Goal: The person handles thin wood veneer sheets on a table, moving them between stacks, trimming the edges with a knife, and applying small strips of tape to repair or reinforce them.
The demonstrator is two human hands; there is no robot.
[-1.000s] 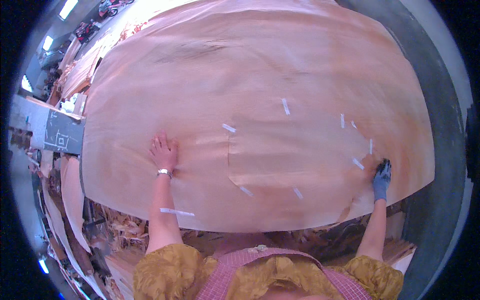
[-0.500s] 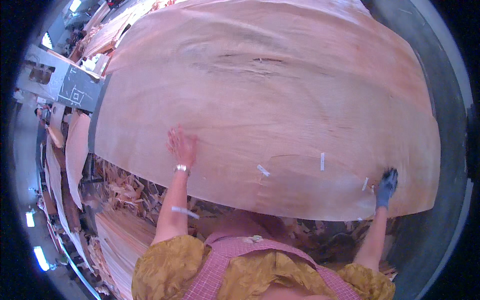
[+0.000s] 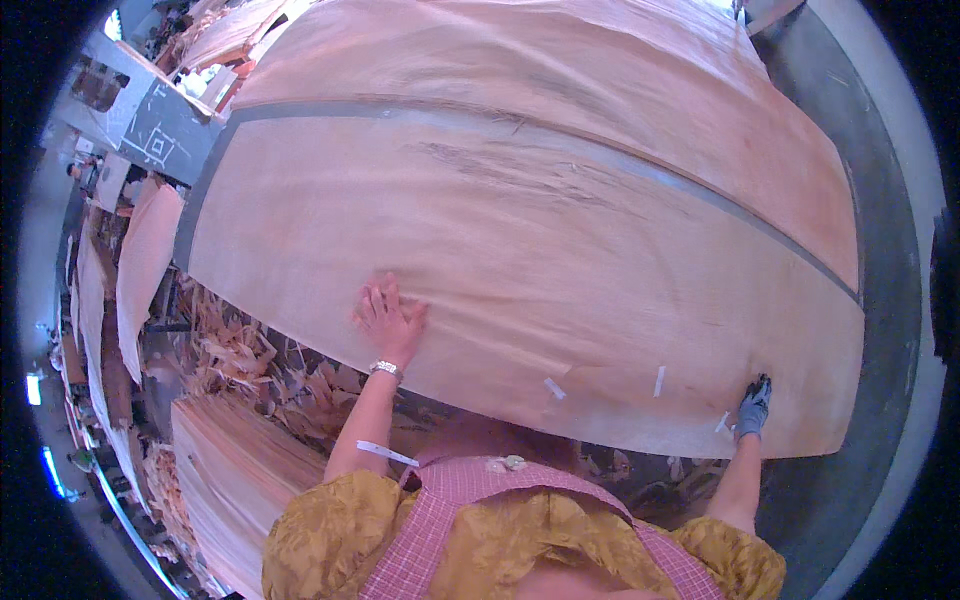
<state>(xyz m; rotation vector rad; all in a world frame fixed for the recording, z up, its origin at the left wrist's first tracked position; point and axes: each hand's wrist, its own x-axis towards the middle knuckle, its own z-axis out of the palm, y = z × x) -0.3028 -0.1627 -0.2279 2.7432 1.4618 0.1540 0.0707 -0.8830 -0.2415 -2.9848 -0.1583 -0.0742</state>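
A large, thin sheet of pale wood veneer (image 3: 560, 300) lies before me, its near edge close to my apron. On its left part my bare left hand (image 3: 392, 322) rests flat with fingers spread, a silver watch at the wrist. At the sheet's right end my right hand (image 3: 755, 402), in a dark grey glove, presses on the surface; its fingers look stretched out. Short strips of white tape (image 3: 659, 381) stick to the veneer near my right hand. Dark cracks (image 3: 530, 175) run through the sheet's far part. One more tape strip (image 3: 388, 453) hangs by my left forearm.
Beyond a grey gap lies a second veneer sheet (image 3: 600, 90). A grey metal block with chalk marks (image 3: 160, 135) stands at the far left. Wood scraps (image 3: 230, 345) and a veneer stack (image 3: 240, 460) lie at lower left. Grey floor (image 3: 885, 200) shows along the right.
The near veneer sheet has slid toward me, uncovering a grey strip between it and the far sheet. Both hands have moved nearer to me with it, still on the sheet.
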